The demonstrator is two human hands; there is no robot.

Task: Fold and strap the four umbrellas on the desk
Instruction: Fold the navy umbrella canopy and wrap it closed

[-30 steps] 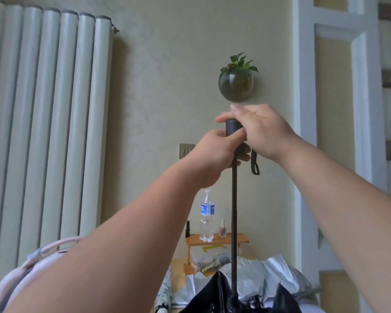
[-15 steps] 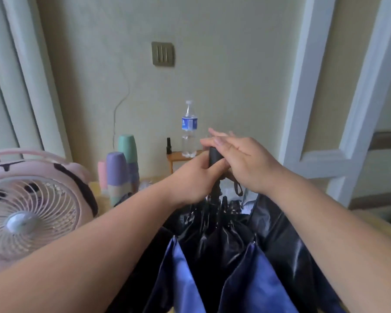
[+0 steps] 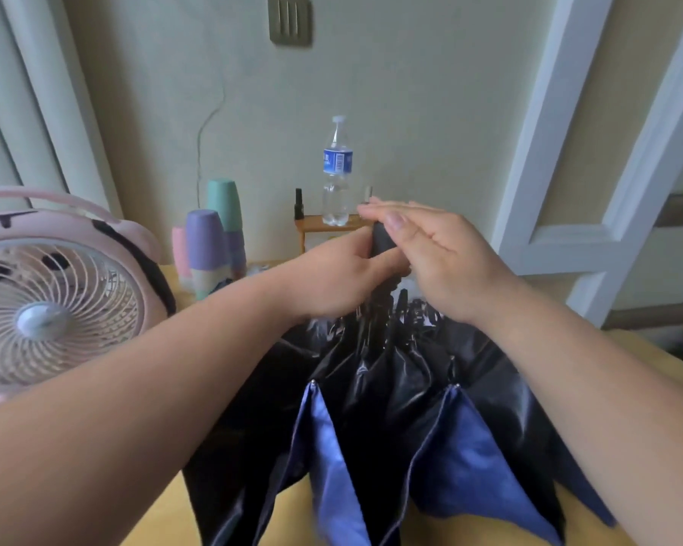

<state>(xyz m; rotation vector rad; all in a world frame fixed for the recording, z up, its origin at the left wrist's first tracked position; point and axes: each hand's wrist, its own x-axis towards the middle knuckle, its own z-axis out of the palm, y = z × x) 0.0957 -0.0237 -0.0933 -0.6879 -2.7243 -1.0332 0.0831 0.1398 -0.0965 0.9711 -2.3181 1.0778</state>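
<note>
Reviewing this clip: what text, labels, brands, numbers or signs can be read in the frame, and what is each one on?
Water bottle, blue label: white print, too blurred to read.
Pink fan: black marks only, no lettering I can make out.
Umbrella, stacked cups, wall plate: no text visible.
Nothing in this frame can be quoted.
</note>
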